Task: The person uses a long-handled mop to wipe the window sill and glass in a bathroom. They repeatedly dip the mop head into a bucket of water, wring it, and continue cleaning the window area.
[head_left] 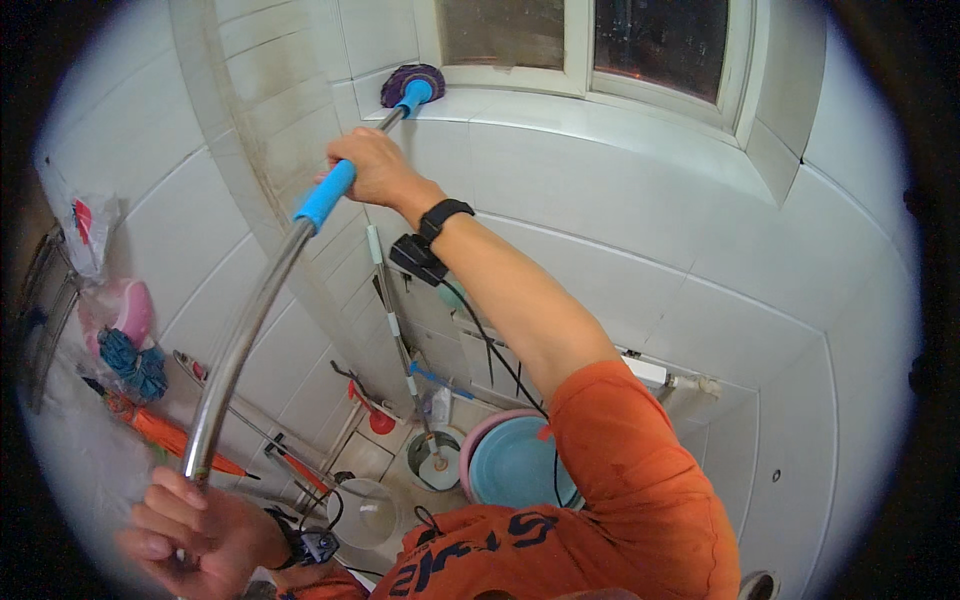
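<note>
A mop with a steel handle (pixel 245 345) and blue plastic sleeves runs up and away from me. Its dark purple head (pixel 400 80) rests on the white tiled window sill (pixel 520 112), in the left corner beside the window frame. My right hand (pixel 375 168) is wrapped round the handle just above the middle blue sleeve, the arm stretched far forward. Low at the left, my left hand (pixel 200 535) closes round the handle's near end. Both wrists carry black straps with small cabled devices.
A dark window (pixel 660 45) stands above the sill. Below, a light blue basin (pixel 522 462) sits by a pink one, next to a bucket (pixel 437 460) with a pole standing in it. An orange umbrella (pixel 165 430), plastic bags and a blue cloth (pixel 132 362) hang along the left wall.
</note>
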{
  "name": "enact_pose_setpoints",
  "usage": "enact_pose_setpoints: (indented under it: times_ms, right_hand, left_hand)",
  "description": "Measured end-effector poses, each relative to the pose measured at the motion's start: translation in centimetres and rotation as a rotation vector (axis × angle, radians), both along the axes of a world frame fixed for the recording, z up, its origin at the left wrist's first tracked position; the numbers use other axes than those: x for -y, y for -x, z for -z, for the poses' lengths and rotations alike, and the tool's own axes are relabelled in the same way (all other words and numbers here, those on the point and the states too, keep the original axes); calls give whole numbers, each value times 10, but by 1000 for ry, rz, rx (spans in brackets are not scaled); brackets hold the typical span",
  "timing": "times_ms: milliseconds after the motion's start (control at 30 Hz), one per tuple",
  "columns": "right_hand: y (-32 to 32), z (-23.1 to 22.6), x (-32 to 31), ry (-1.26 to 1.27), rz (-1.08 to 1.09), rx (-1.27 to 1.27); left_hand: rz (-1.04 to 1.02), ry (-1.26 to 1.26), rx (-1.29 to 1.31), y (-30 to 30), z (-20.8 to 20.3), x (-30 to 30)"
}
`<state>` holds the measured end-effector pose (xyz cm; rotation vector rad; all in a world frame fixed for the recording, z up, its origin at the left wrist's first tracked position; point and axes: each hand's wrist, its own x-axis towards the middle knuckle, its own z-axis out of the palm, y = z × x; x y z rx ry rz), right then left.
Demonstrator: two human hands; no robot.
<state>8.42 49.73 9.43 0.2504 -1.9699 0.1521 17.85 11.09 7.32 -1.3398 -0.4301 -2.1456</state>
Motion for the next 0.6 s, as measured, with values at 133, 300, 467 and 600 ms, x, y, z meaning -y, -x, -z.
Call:
enact_pose_setpoints:
  times_ms: [133,300,467,600]
  right_hand:
    - [-14,2,-14,62,148,36]
    - [-26,4,1,8,172,-70]
    - [-57,7,23,-22,346,-98]
    - [-67,12,24,-37,362,-216]
  left_hand:
    - [98,68,-194,25,0,-15]
    - [280,52,-334,58,-10,2]
    - [458,-14,-181,95,-5,18]
    - [541,-25,-175,112,9,16]
